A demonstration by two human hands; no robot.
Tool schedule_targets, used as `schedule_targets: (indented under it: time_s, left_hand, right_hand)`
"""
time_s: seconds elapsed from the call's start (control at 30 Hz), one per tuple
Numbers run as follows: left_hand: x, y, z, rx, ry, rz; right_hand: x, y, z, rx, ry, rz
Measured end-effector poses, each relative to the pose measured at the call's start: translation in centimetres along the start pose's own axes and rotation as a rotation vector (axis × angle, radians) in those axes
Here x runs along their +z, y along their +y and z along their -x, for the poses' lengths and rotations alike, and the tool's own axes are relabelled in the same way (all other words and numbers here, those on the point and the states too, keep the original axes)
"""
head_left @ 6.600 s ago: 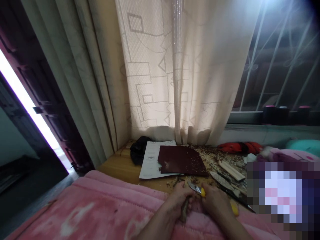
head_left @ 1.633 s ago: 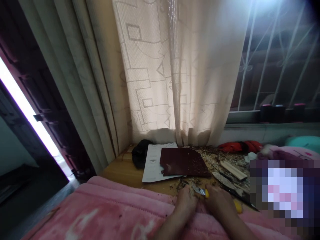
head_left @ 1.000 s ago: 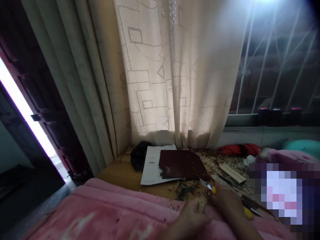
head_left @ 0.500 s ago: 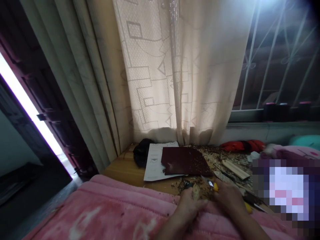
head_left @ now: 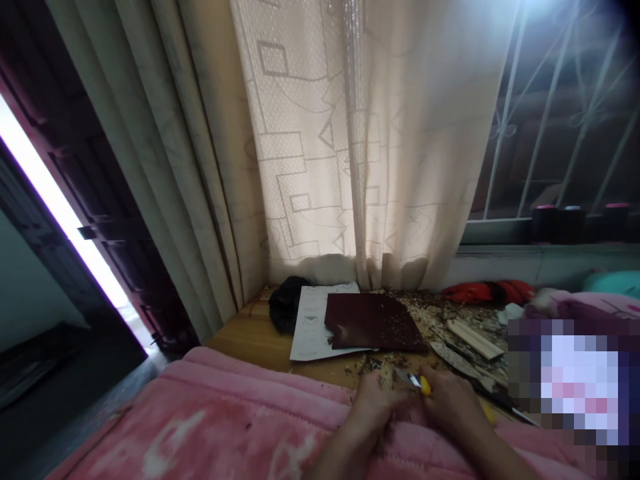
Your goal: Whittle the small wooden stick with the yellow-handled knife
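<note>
My left hand (head_left: pixel 373 407) is shut on a small piece of pale wood (head_left: pixel 385 376), whose upper end shows above my fingers and whose lower part is hidden. My right hand (head_left: pixel 447 402) grips a yellow-handled knife (head_left: pixel 425 385), and its short steel blade (head_left: pixel 413 380) points left, close to the wood. Both hands rest over the edge of a wooden table (head_left: pixel 250 333), above a pink quilted blanket (head_left: pixel 200 420). Beyond my right hand lies a yellow-handled tool (head_left: pixel 487 412) with a dark shaft.
Wood shavings (head_left: pixel 425 310) cover the table's right part, around a dark red sheet of sandpaper (head_left: pixel 373 322), a white printed paper (head_left: pixel 315 327), a wooden strip (head_left: pixel 475 339) and a long blade (head_left: pixel 457 365). A black bag (head_left: pixel 286 305) stands by the curtain.
The view has shifted slightly. My hands have drawn closer together, bringing the knife blade next to the wood, whose upper end now shows above my left fingers.
</note>
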State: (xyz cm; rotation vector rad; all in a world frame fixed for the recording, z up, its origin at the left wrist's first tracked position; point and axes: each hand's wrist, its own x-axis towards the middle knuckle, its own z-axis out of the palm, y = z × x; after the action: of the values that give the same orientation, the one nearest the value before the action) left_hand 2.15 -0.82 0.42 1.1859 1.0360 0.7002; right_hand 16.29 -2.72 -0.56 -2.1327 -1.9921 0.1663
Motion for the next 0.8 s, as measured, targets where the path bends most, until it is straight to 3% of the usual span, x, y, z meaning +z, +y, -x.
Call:
schedule_targets:
  time_s: [0.43,0.8]
  left_hand:
    - [-0.36,-0.42,-0.1,-0.031,-0.002,0.038]
    - [-0.01,-0.13,-0.39,-0.04,0.076,0.075]
  right_hand:
    - [0.08,-0.76,0.4,-0.036,0.017,-0.017]
    - [0.31,-0.77,0.47,-0.035,0.059,0.027]
